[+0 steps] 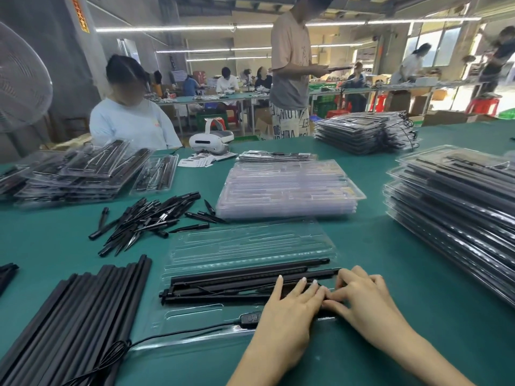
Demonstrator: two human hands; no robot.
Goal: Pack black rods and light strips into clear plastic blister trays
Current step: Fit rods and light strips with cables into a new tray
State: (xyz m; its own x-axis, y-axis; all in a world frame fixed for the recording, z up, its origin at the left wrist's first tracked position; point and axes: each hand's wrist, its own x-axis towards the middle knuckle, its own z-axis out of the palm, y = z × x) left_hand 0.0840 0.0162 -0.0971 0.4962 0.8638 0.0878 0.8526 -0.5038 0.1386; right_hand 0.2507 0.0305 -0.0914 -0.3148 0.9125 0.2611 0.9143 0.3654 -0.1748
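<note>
Both hands press black light strips into a clear blister tray on a green factory table.

The wide green table (376,240) carries, at right, a tall stack of filled clear trays (457,218); behind the work, a stack of empty clear plastic trays (287,188); at left, loose long black rods (69,324) and a heap of short black pointed spikes (147,221). Other workers sit at benches beyond. The open clear plastic blister tray (250,246) lies nearest, holding long black light strips (237,280). The left hand (289,310) rests flat, fingers straight, on the strips; the right hand (362,299) touches it, fingertips bent down onto the strips' right end.
</note>
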